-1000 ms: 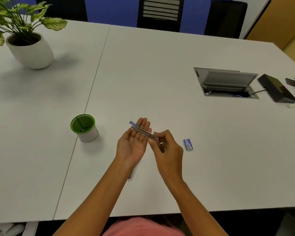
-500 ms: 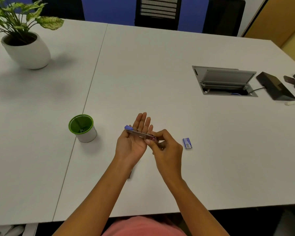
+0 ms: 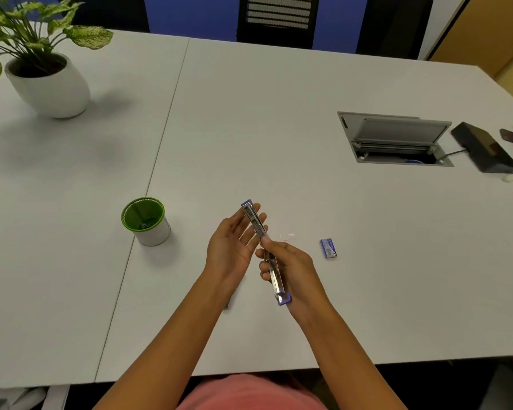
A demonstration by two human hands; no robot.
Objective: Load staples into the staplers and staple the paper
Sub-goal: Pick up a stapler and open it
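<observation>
A blue and metal stapler (image 3: 256,224) is swung fully open into one long bar, from the far tip near my left fingertips to the blue end by my right wrist. My right hand (image 3: 290,266) grips its lower half, fingers curled round the metal. My left hand (image 3: 234,244) lies palm up with straight fingers under the upper half, which rests against them. A small blue staple box (image 3: 328,248) lies on the white table to the right of my hands. I see no paper.
A green-rimmed white cup (image 3: 146,221) stands left of my hands. A potted plant (image 3: 46,75) is at the far left. An open cable hatch (image 3: 394,139) and a black box (image 3: 486,147) are at the right. Chairs stand behind the table.
The stapler has swung from lying across my left palm to pointing away from me, and it is now opened out straight. My right hand has shifted down onto its lower half.
</observation>
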